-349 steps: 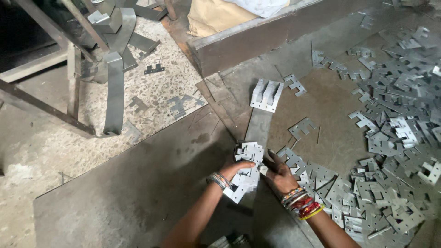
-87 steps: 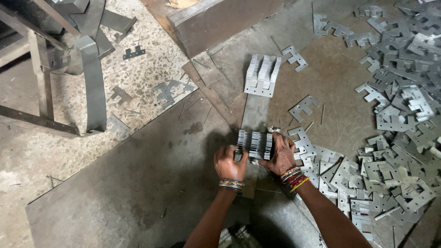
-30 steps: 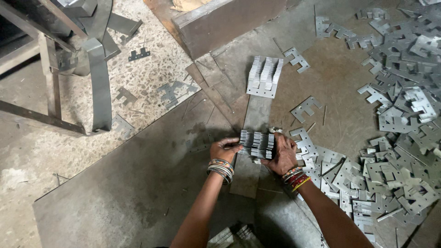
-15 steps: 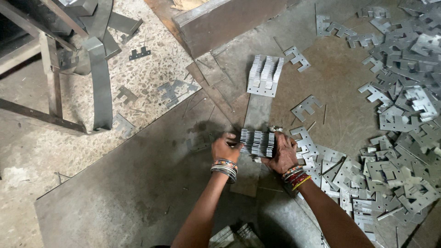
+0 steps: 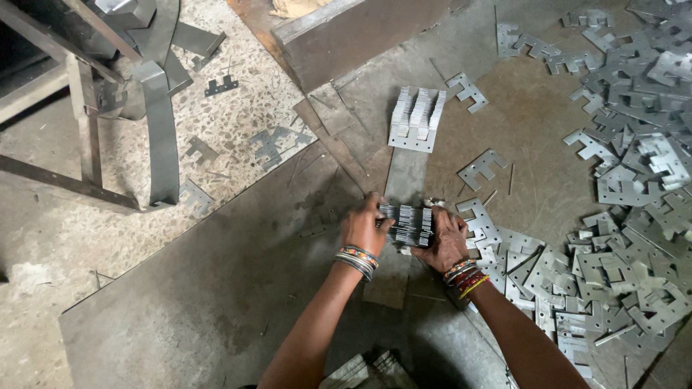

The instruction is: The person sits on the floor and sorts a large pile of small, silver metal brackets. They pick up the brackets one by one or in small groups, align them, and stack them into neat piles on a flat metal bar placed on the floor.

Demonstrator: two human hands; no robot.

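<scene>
Big steel floor sheet underneath everything. Loose pile of stamped plates sprawls to the right, its near edge just beside the right wrist. Metal frame upper left, well apart. Finished stack of plates lies ahead on a flat strip. Left hand and right hand both closed, clamping a bundle of plates on edge between them, resting on the strip.

The stack of plates is bare grey metal with a dull sheen. The sheet beneath is dark, matt, scuffed steel. The floor is rough speckled stone.
</scene>
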